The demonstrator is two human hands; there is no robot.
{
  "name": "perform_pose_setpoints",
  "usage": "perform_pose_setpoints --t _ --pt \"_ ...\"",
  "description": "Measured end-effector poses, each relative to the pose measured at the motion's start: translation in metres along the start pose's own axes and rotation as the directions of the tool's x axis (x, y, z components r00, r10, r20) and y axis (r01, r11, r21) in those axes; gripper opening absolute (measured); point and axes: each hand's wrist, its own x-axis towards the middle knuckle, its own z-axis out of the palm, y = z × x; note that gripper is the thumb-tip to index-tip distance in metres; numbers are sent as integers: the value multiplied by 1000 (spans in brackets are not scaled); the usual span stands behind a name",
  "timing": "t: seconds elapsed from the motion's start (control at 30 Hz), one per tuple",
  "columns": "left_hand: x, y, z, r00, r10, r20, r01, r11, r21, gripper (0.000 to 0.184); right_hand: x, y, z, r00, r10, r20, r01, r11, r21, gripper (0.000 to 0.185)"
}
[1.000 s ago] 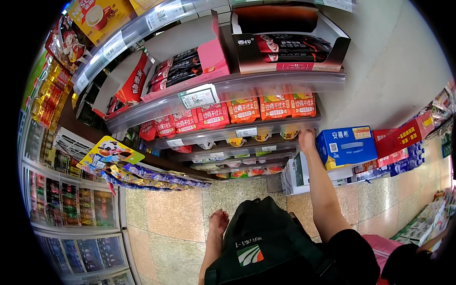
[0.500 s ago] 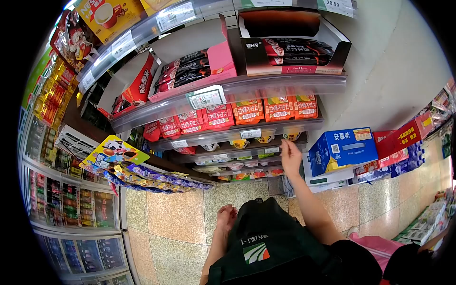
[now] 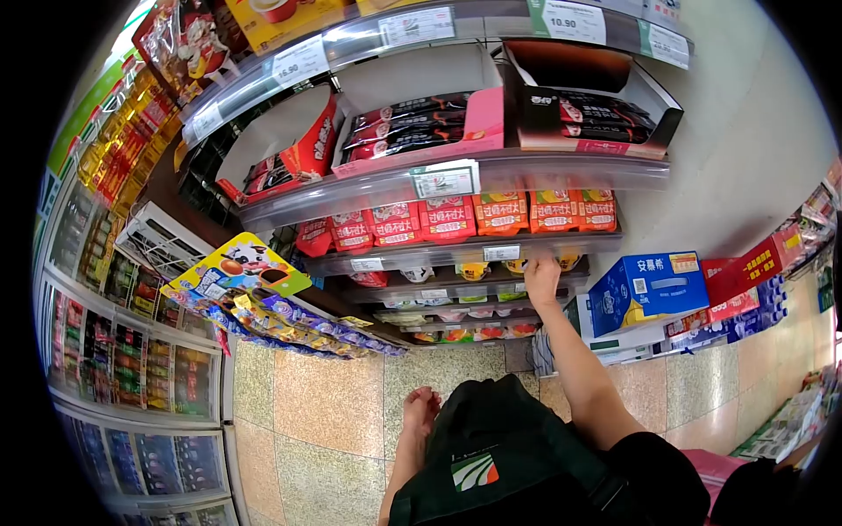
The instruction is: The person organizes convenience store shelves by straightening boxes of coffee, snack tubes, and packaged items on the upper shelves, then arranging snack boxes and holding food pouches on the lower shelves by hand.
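My right hand (image 3: 542,279) reaches to the shelf row of small cups (image 3: 474,271), just below the shelf edge that bears a price tag (image 3: 502,253). Its fingertips are hidden among the yellow cups, so what they touch is unclear. Above it stand orange packets (image 3: 501,213) and red packets (image 3: 395,223). My left hand (image 3: 421,408) hangs low over the floor, left of the dark apron (image 3: 517,447), its fingers curled and no object visible in it.
Open boxes of black sachets (image 3: 412,123) stand on the upper shelf. A blue carton (image 3: 649,289) is at the right. Hanging snack packs (image 3: 289,320) and a glass-door fridge (image 3: 132,368) are at the left. Part of another person in pink (image 3: 712,465) shows lower right.
My right hand left the shelf's right end, drew back, then came to the cups further left. The view has shifted, so the shelves appear lower and further right. My left hand stays low.
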Motion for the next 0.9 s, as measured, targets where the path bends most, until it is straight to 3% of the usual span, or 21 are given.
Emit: perform_pose_setpoints --t 0.07,0.13,0.17,0.2,0.27,0.33,0.4,0.43,0.53,0.6,0.7,0.77,0.9 --pt "-1 4 -1 1000 2 -5 -2 1000 -3 7 1 1 -2 999 -39 32 40 999 -16 8" --pt "-3 11 6 1000 0 -5 0 1000 -3 7 4 -8 -12 998 50 35 -50 999 -23 9" --pt "-2 15 11 999 10 30 -11 1000 13 7 2 -15 -21 983 163 85 -162 987 -17 11" --pt "-2 20 18 998 19 65 -21 999 28 8 1 -27 -34 983 163 86 -161 987 -23 11" --pt "-3 27 42 986 25 163 -38 997 74 13 -7 -48 -57 933 298 200 -308 951 19 13" --pt "-4 29 72 958 13 288 -56 988 145 21 -33 -40 -64 941 278 194 -295 954 62 14" --pt "-16 32 111 935 -104 338 12 964 266 28 -62 -42 -77 815 470 339 -543 825 159 14" --pt "-19 29 127 915 -162 370 86 973 214 25 -74 -47 -84 772 488 408 -599 773 208 16" --pt "-17 20 143 845 -322 428 259 945 199 26 -98 -67 -97 813 443 377 -557 779 288 18" --pt "-20 15 145 841 -349 414 295 936 191 22 -110 -71 -105 830 413 375 -530 791 304 17" --pt "-12 -3 134 856 -354 377 338 935 110 12 -117 -74 -117 746 505 434 -627 752 203 15" --pt "-3 -19 125 891 -204 405 225 974 -5 14 -122 -71 -114 778 497 383 -598 772 214 15" --pt "-19 -18 139 939 -75 335 99 994 -55 23 -128 -65 -104 852 418 314 -501 825 262 16"
